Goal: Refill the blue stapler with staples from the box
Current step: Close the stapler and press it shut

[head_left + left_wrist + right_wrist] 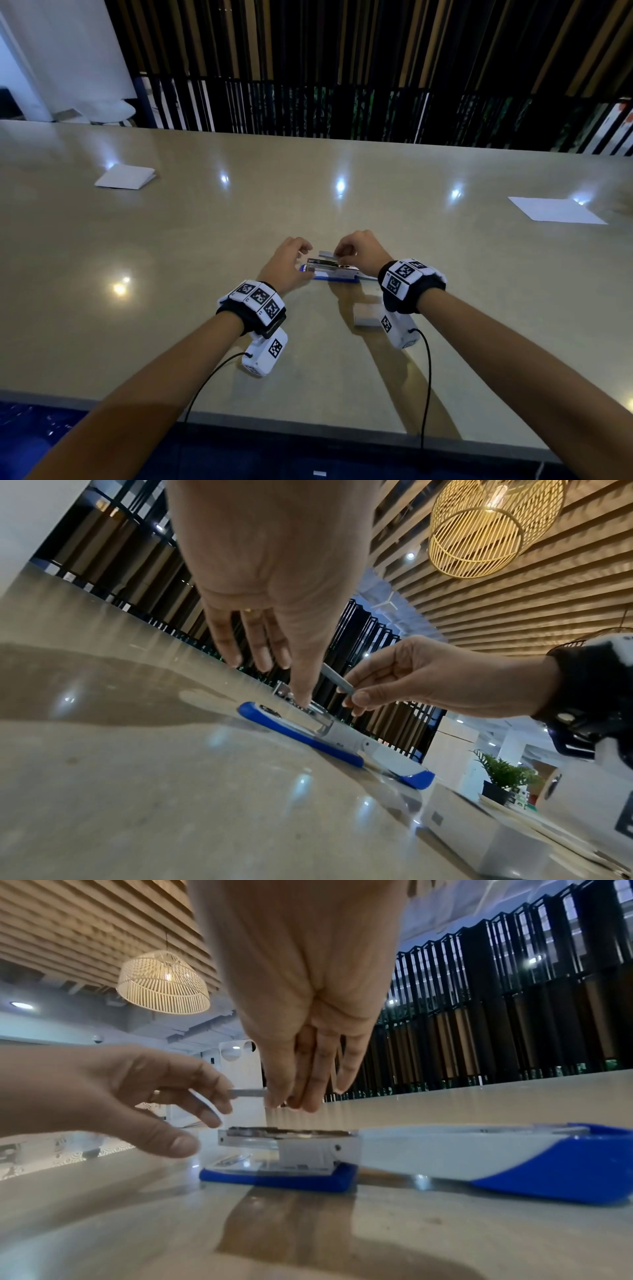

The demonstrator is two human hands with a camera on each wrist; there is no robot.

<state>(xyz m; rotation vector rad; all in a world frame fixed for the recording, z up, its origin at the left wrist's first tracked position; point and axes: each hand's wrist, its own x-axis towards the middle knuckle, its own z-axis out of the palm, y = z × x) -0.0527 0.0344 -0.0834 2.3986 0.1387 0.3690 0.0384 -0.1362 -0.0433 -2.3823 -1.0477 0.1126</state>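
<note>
The blue stapler point(337, 274) lies opened flat on the table, its white and blue cover point(479, 1153) swung out to the right. Its metal magazine point(284, 1133) faces up over the blue base point(298, 731). My right hand point(339, 253) pinches a grey staple strip point(248, 1093) just above the magazine. My left hand point(301, 263) hovers at the magazine's front end with fingers loosely extended, and its thumb point(304, 704) touches the metal there. The small grey staple box point(368, 313) sits near my right wrist.
A folded white paper point(125, 176) lies far left on the beige table point(171, 257). A flat white sheet point(556, 210) lies far right. A dark slatted railing runs behind the table's far edge.
</note>
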